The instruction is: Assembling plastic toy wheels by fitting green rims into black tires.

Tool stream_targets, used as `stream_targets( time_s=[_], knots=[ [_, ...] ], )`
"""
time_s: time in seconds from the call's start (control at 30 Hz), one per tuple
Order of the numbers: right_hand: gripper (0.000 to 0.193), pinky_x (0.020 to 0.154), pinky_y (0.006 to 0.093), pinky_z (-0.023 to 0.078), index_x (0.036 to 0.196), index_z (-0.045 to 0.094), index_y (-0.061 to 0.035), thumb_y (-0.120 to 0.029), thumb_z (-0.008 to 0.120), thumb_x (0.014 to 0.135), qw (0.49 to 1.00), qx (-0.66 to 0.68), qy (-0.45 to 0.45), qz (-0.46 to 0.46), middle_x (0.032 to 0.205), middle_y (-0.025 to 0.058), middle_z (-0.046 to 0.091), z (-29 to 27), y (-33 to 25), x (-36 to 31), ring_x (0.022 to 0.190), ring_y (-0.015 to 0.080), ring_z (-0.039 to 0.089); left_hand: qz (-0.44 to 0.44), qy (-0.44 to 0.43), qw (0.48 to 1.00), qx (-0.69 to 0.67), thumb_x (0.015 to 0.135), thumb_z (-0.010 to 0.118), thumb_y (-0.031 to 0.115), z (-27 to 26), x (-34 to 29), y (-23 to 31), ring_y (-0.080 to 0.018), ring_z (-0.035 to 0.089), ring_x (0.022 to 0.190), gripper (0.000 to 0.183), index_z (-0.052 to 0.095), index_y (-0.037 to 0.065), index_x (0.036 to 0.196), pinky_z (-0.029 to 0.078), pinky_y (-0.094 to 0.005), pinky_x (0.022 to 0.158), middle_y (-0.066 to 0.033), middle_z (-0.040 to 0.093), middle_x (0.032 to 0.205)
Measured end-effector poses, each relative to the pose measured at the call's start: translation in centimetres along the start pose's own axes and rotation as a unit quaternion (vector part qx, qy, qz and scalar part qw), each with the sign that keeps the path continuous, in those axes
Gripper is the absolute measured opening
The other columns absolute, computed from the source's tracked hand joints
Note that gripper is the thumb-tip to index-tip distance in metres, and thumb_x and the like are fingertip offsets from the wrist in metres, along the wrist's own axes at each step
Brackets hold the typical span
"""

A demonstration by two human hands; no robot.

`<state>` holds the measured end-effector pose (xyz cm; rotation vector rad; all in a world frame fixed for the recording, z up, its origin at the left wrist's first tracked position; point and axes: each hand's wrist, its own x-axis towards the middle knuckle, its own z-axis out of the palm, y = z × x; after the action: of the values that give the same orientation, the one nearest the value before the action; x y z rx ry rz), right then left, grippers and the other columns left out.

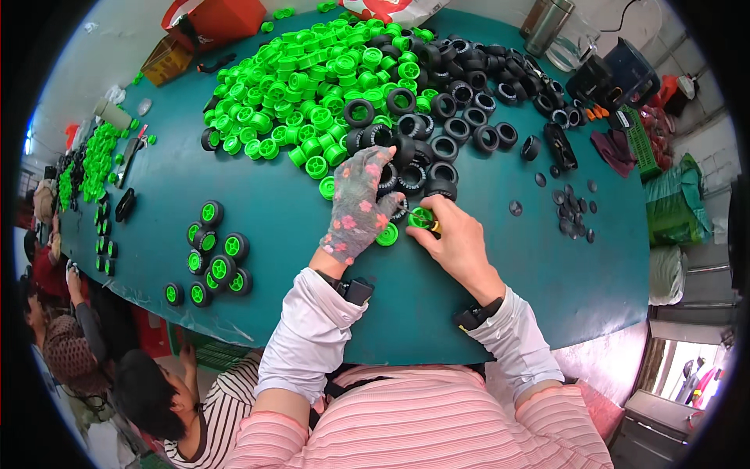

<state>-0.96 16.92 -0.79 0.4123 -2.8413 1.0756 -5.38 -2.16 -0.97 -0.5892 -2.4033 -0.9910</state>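
Clamping a yellow-handled tool (435, 227), right hand (461, 244) sits at a green wheel (419, 216). Gloved left hand (358, 199) at black tires (404, 150); can't tell if gripping.

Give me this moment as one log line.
left hand: gloved, at black tires | right hand: bare, holding yellow-handled tool at green rim | assembled wheels: left side

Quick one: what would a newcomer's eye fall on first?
The heap of green wheel hubs at the far middle of the table, with black tires spread to its right. Next, the left hand in its flowered grey glove, over the tires' near edge, and the bare right hand beside it, holding a yellow-handled tool.
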Motion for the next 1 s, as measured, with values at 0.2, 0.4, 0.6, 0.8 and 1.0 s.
stream_targets(
  time_s=[0.2, 0.4, 0.6, 0.8, 1.0],
  knots=[
    [0.039, 0.069, 0.0411, 0.051, 0.109, 0.055, -0.0096, -0.021, 0.079, 0.08, 1.0, 0.001, 0.003, 0.031, 0.095, 0.0074, 0.067, -1.6, -0.4, -0.6, 0.082, 0.0312, 0.067, -0.027, 0.026, 0.997, -0.07, 0.071, 0.084, 0.014, 0.0, -0.3, -0.4, -0.0314, 0.056, 0.117, 0.074, 0.051, 0.007, 0.138, 0.041, -0.0424, 0.102, -0.0111, 0.061, 0.122],
    [0.05, 0.071, 0.0404, 0.052, 0.115, 0.055, -0.012, -0.026, 0.083, 0.077, 0.997, 0.028, -0.044, 0.053, 0.092, 0.0089, 0.068, -2.2, -0.3, -0.9, 0.082, 0.0299, 0.068, -0.02, 0.085, 0.991, -0.103, 0.075, 0.086, 0.031, -1.4, 0.0, 1.1, -0.0285, 0.061, 0.101, 0.072, 0.055, 0.004, 0.134, 0.049, -0.0387, 0.089, -0.0114, 0.065, 0.113],
    [0.046, 0.067, 0.038, 0.051, 0.113, 0.058, -0.0117, -0.024, 0.084, 0.076, 0.996, 0.056, -0.018, 0.066, 0.084, 0.0085, 0.066, -1.1, 0.9, -0.2, 0.076, 0.0281, 0.067, -0.209, -0.29, 0.929, -0.094, 0.08, 0.084, 0.032, -10.2, 0.8, 3.9, -0.0218, 0.065, 0.089, 0.05, 0.064, 0.003, 0.115, 0.052, -0.0324, 0.08, -0.0094, 0.067, 0.095],
    [0.037, 0.072, 0.0286, 0.05, 0.115, 0.06, -0.0051, -0.008, 0.078, 0.083, 0.99, 0.136, -0.005, 0.033, 0.088, 0.0066, 0.066, -0.7, 1.5, -0.1, 0.078, 0.0142, 0.063, -0.104, -0.266, 0.943, -0.173, 0.079, 0.078, 0.048, -5.4, -2.8, 2.6, -0.0312, 0.063, 0.084, 0.051, 0.063, 0.003, 0.099, 0.05, -0.0411, 0.073, -0.0134, 0.063, 0.089],
    [0.029, 0.075, 0.0206, 0.044, 0.119, 0.057, -0.0007, 0.0, 0.067, 0.091, 0.993, 0.113, -0.023, 0.005, 0.091, 0.0005, 0.056, -0.3, 2.3, -0.5, 0.083, 0.0085, 0.052, -0.141, -0.265, 0.952, -0.062, 0.081, 0.073, 0.05, -1.7, -1.1, 3.1, -0.0348, 0.065, 0.1, 0.053, 0.066, 0.004, 0.107, 0.051, -0.0415, 0.088, -0.016, 0.067, 0.105]
  ],
)
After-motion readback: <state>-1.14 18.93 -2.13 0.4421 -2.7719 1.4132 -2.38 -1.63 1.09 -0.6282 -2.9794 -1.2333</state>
